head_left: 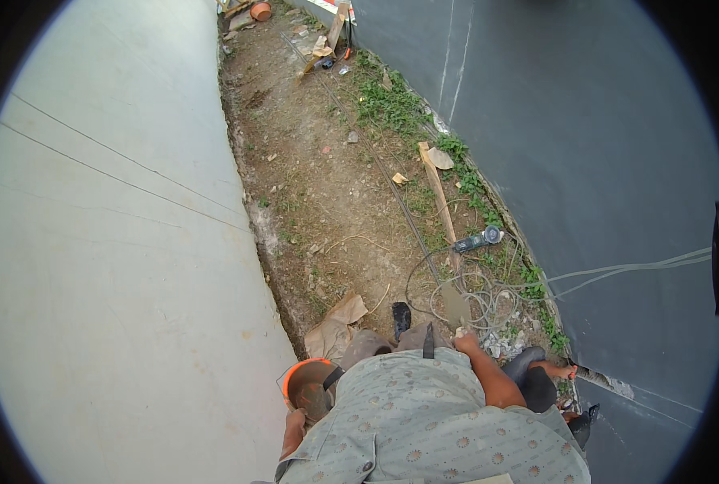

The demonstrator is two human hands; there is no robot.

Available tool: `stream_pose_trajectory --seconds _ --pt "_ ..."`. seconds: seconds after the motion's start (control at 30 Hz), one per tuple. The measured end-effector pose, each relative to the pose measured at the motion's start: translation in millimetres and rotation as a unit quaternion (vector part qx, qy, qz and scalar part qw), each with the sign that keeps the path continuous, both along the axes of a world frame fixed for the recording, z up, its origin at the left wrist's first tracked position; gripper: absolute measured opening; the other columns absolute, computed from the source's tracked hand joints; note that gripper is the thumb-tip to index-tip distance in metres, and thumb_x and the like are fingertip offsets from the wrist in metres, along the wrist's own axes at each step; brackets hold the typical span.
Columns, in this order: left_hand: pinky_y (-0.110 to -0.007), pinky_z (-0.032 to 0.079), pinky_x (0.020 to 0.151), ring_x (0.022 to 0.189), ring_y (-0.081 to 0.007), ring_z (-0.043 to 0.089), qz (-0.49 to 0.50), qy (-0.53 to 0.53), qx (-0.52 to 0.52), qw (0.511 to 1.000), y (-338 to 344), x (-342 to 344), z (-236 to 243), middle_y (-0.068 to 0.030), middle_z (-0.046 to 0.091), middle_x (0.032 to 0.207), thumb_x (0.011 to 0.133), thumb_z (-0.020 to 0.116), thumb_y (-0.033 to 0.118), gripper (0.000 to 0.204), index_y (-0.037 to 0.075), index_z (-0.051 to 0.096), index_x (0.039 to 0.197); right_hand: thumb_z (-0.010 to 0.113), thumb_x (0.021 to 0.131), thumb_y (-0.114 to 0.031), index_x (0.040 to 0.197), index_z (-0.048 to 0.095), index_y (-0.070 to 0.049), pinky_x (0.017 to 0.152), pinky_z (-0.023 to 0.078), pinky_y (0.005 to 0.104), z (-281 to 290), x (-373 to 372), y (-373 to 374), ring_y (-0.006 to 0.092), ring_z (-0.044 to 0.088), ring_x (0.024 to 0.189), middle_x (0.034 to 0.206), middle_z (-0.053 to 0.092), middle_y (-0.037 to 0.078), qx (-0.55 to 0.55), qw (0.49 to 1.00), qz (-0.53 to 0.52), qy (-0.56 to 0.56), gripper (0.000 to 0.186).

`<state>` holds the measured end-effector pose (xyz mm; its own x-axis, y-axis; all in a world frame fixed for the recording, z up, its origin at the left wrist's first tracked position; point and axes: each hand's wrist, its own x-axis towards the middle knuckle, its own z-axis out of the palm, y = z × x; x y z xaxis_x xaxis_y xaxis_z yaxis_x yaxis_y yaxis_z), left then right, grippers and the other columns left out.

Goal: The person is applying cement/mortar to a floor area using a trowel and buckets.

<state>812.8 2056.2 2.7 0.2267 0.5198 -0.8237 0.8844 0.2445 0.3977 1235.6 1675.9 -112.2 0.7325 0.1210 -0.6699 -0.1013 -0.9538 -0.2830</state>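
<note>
An orange-rimmed bucket point(307, 365) hangs low at my left side, close to the pale wall. My left hand point(295, 419) is closed at its near rim, and some grey-brown stuff point(314, 398) shows inside. On the other side, my right hand point(466, 342) is wrapped round the handle of a flat trowel point(456, 306). The trowel's grey-brown blade points away from me over the ground. Most of its handle is hidden by my fingers.
A pale wall point(125, 242) and a dark grey wall point(601, 161) flank the dirt strip. An angle grinder point(480, 239), a plank point(437, 189) and coiled cable point(488, 302) lie ahead right. Brown paper point(335, 324) lies near my feet. Another person's dark-clothed leg point(537, 383) shows at right.
</note>
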Motion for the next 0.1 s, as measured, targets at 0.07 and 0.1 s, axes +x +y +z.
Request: stream_pose_trajectory --seconds 0.07,0.1 --pt "-0.038 0.048 0.084 0.095 -0.0279 0.063 0.009 0.081 0.038 0.996 15 26 12 -0.0173 0.066 0.095 0.073 0.062 0.038 0.036 0.01 0.07 0.093 0.073 0.062 -0.044 0.102 0.063 0.0 0.088 0.046 0.036 17 43 34 0.0334 0.056 0.105 0.111 0.058 0.024 -0.026 0.997 -0.024 0.072 0.06" --pt "-0.038 0.048 0.084 0.095 -0.0279 0.063 0.013 0.082 0.037 0.996 17 37 14 -0.0173 0.066 0.095 0.073 0.062 0.038 0.036 0.01 0.07 0.093 0.073 0.062 -0.044 0.102 0.063 0.0 0.088 0.046 0.036 36 70 52 0.0334 0.056 0.105 0.111 0.058 0.024 -0.027 0.997 -0.019 0.073 0.06"
